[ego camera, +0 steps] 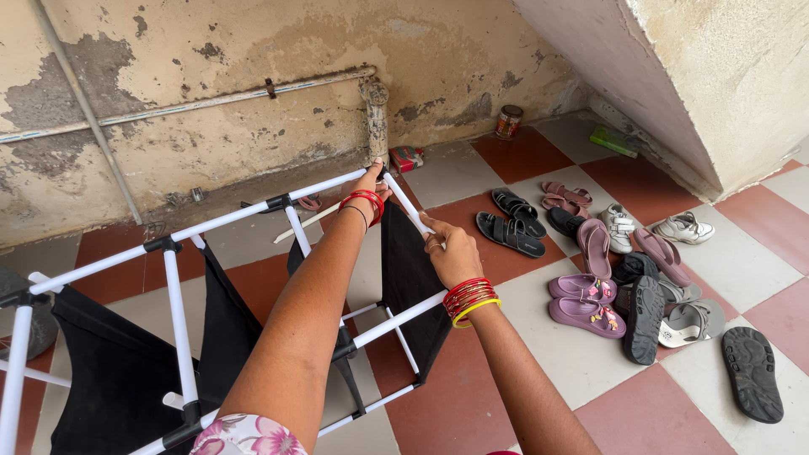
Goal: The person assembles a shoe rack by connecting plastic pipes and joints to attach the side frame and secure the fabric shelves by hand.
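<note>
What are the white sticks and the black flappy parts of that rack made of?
The white tubes look like smooth plastic or painted metal: even, slightly glossy, joined by black connectors that look like plastic. Which one, the picture leaves open. The black panels look like matte fabric, since they hang and sag between tubes. The left hand and right hand each grip a tube.

A home's tiled yard corner: stained plaster wall [253, 50], drainpipe [376, 118], family sandals [590, 278] strewn about
</note>
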